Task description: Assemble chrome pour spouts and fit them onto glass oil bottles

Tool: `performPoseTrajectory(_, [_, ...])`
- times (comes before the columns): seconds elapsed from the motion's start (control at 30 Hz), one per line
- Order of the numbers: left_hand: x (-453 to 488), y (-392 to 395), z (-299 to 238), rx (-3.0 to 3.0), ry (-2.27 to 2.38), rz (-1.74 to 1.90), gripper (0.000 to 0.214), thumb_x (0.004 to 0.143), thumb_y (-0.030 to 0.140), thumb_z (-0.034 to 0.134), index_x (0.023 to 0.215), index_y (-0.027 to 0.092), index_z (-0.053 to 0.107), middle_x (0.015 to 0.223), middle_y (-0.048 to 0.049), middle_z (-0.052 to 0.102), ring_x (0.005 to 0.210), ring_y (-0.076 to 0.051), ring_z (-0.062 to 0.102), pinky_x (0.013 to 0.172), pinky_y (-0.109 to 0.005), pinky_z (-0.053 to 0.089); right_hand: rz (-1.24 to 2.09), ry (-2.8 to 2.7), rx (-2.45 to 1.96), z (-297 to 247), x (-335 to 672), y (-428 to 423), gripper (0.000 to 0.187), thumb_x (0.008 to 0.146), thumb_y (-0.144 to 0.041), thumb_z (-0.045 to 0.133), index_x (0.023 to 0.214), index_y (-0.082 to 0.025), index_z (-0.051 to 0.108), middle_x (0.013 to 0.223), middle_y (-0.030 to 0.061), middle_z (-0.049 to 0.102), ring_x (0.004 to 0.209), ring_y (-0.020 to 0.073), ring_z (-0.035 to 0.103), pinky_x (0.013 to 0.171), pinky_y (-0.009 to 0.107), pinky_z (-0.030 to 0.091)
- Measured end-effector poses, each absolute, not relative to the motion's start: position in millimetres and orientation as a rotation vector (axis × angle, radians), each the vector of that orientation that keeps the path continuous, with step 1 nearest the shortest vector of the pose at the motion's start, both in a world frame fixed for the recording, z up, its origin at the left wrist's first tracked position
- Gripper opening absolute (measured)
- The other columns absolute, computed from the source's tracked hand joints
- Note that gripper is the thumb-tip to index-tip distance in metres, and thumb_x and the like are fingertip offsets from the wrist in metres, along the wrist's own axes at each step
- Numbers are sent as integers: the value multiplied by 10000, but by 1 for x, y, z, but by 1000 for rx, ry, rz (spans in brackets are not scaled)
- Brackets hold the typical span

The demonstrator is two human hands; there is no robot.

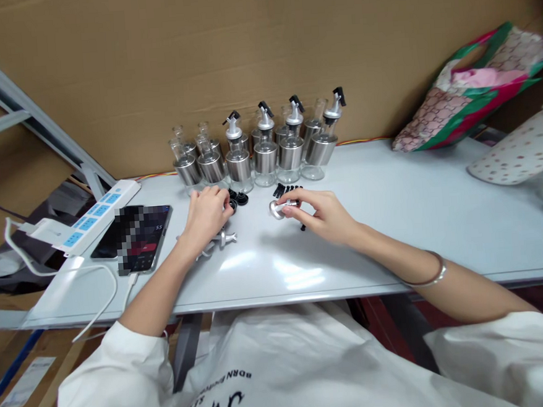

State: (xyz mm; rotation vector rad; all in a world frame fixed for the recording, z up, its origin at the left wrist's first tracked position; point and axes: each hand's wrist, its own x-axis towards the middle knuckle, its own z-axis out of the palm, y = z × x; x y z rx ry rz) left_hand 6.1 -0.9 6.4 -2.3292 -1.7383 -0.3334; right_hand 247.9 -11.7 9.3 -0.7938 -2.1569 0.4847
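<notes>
My right hand (323,215) pinches a silver pour spout (277,210) just above the table, its round base turned left. At the pile of black rubber stoppers (242,198), my left hand (209,209) has its fingers closed on one stopper, mostly hidden by the fingertips. Several loose silver spouts (227,237) lie below that hand, partly covered by the wrist. Small black flip caps (289,190) lie in a row beyond my right fingers. Glass oil bottles with steel sleeves (238,165) stand behind, several topped with silver spouts and black flip caps.
On the left, a white power strip (100,217), two phones (150,237) and a white cable (112,289) lie along the table (393,220). A patterned bag (450,101) and a spotted white container (514,152) are at the right. Cardboard (242,44) backs the table.
</notes>
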Motion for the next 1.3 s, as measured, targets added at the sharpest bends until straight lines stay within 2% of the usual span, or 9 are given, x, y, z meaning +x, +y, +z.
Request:
performPoseTrajectory(0.2, [11,-5,5,-2450,-1492,-582,72,808,141,473,812,170,539,852,-44,612,812,-193,550,733,-317,331,779,-1975,-966,7,248,-5,208,889,-366,489,812,-178,533,663,-7,581,551,102,485,571,235,398])
performPoseTrajectory(0.3, [17,-9,3,-2550,-1136,-711,71,828,136,465,825,173,526,856,-32,623,806,-170,560,749,-303,357,1288,-1682,-936,6,247,1,242,856,-392,536,747,-176,522,680,-5,559,604,111,529,601,239,443])
performPoseTrajectory(0.4, [24,-15,1,-2582,-827,-797,78,841,117,461,841,176,512,859,-31,634,813,-150,570,770,-286,384,1799,-1301,-918,8,248,5,192,869,-341,513,794,-169,554,783,26,616,653,134,606,576,247,485])
performPoseTrajectory(0.53, [32,-21,-1,-2605,-680,-837,87,853,103,454,857,179,495,843,-28,637,782,-129,572,755,-268,405,2072,-1140,-934,10,249,6,227,913,-272,433,803,-147,586,794,54,667,614,139,645,520,231,492])
performPoseTrajectory(0.63, [33,-22,-2,-2604,-641,-840,95,848,91,457,863,179,488,839,-25,641,766,-121,572,743,-261,410,2142,-1141,-889,9,249,4,177,897,-239,471,795,-152,587,721,29,669,623,158,672,538,243,514])
performPoseTrajectory(0.87, [34,-21,-4,-2632,-668,-877,100,838,85,453,854,181,470,834,-27,633,771,-124,573,735,-262,419,2145,-1156,-775,5,248,3,96,825,-235,599,805,-141,596,708,16,686,637,158,694,614,243,551])
performPoseTrajectory(1.3, [37,-26,-2,-2667,-1079,-1113,65,816,125,461,806,188,450,712,24,549,639,-110,501,729,-272,398,1968,-1292,-639,9,249,2,241,786,-376,672,837,-174,553,732,13,687,730,175,700,728,293,539])
